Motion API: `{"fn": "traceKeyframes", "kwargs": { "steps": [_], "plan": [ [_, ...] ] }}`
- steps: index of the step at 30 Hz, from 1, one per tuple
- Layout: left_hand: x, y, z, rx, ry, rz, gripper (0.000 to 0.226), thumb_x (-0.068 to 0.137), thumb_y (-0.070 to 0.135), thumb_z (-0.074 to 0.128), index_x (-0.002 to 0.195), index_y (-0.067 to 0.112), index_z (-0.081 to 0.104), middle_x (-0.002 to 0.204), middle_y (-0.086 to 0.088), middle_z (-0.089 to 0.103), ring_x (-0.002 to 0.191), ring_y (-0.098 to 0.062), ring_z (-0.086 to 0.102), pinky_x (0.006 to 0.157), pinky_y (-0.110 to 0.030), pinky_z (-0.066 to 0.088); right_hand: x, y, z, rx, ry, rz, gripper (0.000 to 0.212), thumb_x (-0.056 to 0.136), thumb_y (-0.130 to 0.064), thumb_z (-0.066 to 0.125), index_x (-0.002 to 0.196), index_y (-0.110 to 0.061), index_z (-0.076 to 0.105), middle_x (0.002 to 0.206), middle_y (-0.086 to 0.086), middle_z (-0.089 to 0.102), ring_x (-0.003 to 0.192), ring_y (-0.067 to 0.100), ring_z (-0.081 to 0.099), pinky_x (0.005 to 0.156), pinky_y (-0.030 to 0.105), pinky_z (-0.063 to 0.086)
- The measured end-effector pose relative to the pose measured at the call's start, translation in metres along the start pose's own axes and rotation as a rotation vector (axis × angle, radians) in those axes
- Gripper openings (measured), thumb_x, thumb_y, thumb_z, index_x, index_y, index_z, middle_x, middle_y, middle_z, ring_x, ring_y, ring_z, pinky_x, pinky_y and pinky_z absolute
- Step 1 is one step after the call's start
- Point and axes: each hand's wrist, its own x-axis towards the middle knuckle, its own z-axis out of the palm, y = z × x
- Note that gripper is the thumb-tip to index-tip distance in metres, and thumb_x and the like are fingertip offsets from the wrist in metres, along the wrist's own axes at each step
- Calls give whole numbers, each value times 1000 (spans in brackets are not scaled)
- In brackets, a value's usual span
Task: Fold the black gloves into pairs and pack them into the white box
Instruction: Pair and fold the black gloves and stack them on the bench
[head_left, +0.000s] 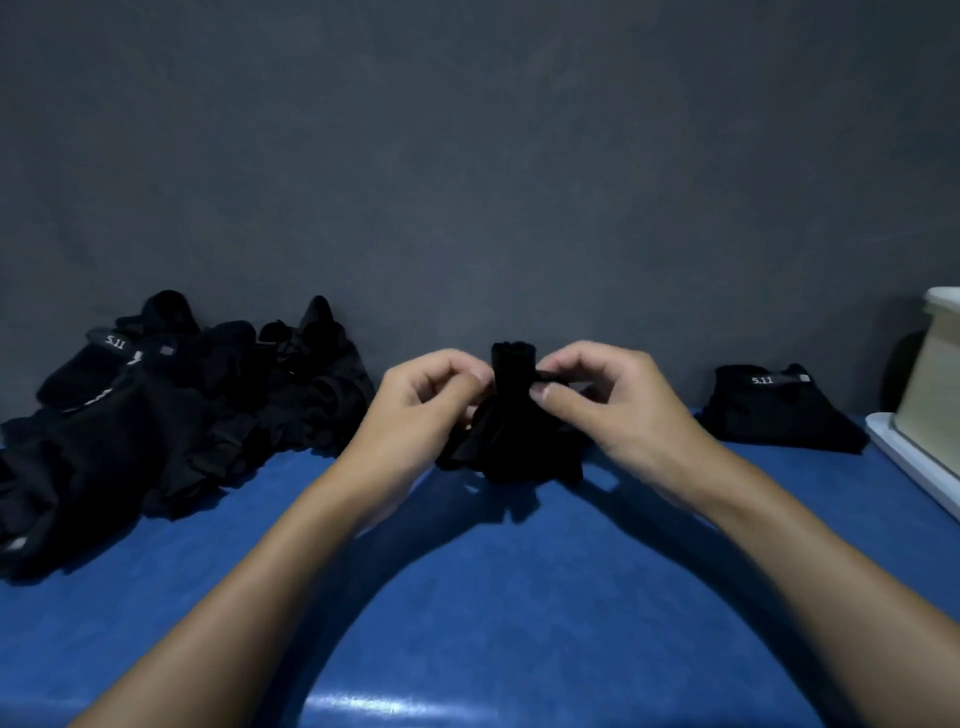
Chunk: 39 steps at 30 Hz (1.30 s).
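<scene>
Both hands pinch one bundle of black gloves (511, 415) mid-bench, upright: the left hand (426, 397) and right hand (608, 395) nip its neck from either side. The white box (935, 358) sits at the right edge, nearer the right hand; its opening seems out of view.

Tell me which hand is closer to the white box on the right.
The right. The right hand pinches the glove bundle on the side facing the white box; the left hand holds its far side, farther away.
</scene>
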Motion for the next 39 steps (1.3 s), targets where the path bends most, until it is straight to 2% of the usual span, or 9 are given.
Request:
{"fn": "traceKeyframes", "kwargs": {
  "steps": [7,11,14,20,24,27,30,35,39],
  "plan": [
    [1,-1,-14,81,-167,56,58,77,57,71,122,21,62,112,-3,70,106,-21,66,92,-38,54,0,-2,-8,161,234,26,15,92,-16,66,83,-4,68,71,14,67,68,14,61,65,40,53],
    [-6,6,-6,112,-86,62,40,81,17,77,118,13,62,103,2,74,80,-14,67,76,-24,55,-5,-4,-12,243,267,88,15,92,-17,66,84,-4,67,66,3,67,62,11,61,61,29,51],
    [-8,4,-2,137,35,76,29,86,-3,70,112,6,61,84,-13,71,61,-21,62,68,-36,56,-13,-2,-13,291,218,132,15,94,-17,63,87,-3,67,73,10,70,67,16,65,65,33,54],
    [-13,4,2,264,193,145,30,86,11,73,107,20,53,87,-5,57,67,-11,54,67,-26,51,-22,-3,-12,210,270,65,13,94,-14,62,89,-3,66,67,-8,63,63,1,57,62,20,49],
    [-20,10,11,204,84,120,26,86,28,75,102,24,56,89,-2,67,85,-23,70,70,-36,60,-28,-8,-1,149,224,-24,6,93,-14,64,88,-11,65,77,-3,66,71,6,59,70,28,50],
    [-23,13,20,1,54,-6,27,84,32,75,105,25,60,95,1,70,91,-14,70,74,-39,61,-36,-11,12,5,-16,-95,13,91,-21,61,99,-16,70,107,-7,69,101,4,62,90,22,47],
    [-20,8,14,59,171,16,22,91,18,69,110,25,61,100,-3,73,91,-21,70,80,-42,59,-40,-10,17,-203,-95,-120,24,86,-30,54,102,-29,71,125,-22,60,125,4,45,109,38,34],
    [-20,7,6,67,213,74,22,97,7,58,113,21,62,106,-11,72,100,-33,68,90,-57,55,-38,-9,5,-205,156,-103,22,89,-26,60,109,-34,65,109,-23,62,116,5,51,103,40,40],
    [-25,14,2,89,103,120,29,92,22,58,119,32,62,108,-24,65,102,-52,57,92,-67,48,-39,-11,-9,182,10,101,40,85,-24,71,121,-29,56,106,-4,69,103,9,64,97,35,50]
  ]
}}
